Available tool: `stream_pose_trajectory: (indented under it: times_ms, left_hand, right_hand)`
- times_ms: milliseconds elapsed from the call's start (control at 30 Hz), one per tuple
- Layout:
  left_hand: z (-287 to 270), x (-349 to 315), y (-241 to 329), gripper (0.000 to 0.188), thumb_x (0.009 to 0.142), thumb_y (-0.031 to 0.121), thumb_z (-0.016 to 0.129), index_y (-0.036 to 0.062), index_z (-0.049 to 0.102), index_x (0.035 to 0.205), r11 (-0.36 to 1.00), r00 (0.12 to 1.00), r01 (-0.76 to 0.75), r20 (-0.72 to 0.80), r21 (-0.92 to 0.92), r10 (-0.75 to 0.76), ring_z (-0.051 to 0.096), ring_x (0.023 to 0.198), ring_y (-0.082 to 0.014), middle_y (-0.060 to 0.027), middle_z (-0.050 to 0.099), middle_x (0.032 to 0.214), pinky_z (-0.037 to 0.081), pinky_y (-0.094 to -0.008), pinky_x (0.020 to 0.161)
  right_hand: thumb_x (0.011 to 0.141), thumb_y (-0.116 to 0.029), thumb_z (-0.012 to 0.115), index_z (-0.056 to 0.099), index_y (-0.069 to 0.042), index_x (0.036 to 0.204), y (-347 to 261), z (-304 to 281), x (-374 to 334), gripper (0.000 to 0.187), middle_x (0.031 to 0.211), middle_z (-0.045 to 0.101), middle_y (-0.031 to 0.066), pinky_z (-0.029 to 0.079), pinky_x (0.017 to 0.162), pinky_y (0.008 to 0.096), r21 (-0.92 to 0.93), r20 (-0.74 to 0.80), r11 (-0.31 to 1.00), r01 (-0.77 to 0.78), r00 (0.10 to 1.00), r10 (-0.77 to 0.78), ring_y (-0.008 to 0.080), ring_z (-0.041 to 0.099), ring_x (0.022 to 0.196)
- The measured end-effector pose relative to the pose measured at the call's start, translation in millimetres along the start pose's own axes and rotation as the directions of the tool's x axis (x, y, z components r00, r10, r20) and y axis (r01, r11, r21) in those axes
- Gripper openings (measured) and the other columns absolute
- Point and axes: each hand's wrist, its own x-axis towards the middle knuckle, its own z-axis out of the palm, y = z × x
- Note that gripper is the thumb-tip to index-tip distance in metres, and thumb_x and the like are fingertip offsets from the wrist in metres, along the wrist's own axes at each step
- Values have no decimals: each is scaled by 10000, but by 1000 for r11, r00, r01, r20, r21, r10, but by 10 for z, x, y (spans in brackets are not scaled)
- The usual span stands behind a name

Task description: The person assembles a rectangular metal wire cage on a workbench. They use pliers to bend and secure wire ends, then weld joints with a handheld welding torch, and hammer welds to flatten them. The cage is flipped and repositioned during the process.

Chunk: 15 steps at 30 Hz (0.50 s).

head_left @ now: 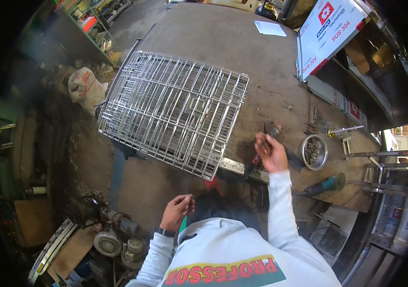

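Observation:
A wire cage [175, 107] of shiny metal bars lies on the brown worktable [204, 28], its near edge reaching over the table's front. My left hand [177, 212] is low in front of the cage, fingers pinched together. A thin dark line shows at its fingertips, too fine to name. My right hand [272, 154] is over the table to the right of the cage, its fingers curled in. Just beyond those fingers is a dark tool with a silvery round part [272, 129]. Whether the fingers touch this tool I cannot tell.
A steel bowl [314, 152] of small metal pieces stands at the right, with a teal angle grinder [326, 185] nearer me. Large film-covered sheet-metal panels [330, 40] rise at the back right. A motor [108, 243] sits on the floor at the lower left, a white sack [87, 88] farther off.

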Motion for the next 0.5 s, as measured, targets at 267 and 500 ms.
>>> stream_pose_trajectory:
  times_ms: [267, 500]
  left_hand:
    - [851, 130, -172, 331, 1016, 157, 655, -31, 610, 1284, 986, 952, -56, 307, 154, 6, 678, 977, -174, -91, 688, 1111, 585, -323, 887]
    - [1778, -70, -498, 302, 1016, 83, 621, -4, 569, 1299, 996, 909, -83, 406, -39, 91, 685, 1115, -246, -129, 684, 1210, 566, -400, 1020]
  right_hand:
    - [920, -169, 651, 615, -24, 1140, 71, -747, -2583, 266, 846, 640, 79, 350, 474, 251, -40, 64, 900, -434, 898, 436, 115, 490, 572]
    - [931, -135, 713, 679, -2, 990, 177, -631, -3301, 150, 718, 615, 85, 446, 570, 318, -937, -60, 334, 106, 890, -451, 184, 593, 634]
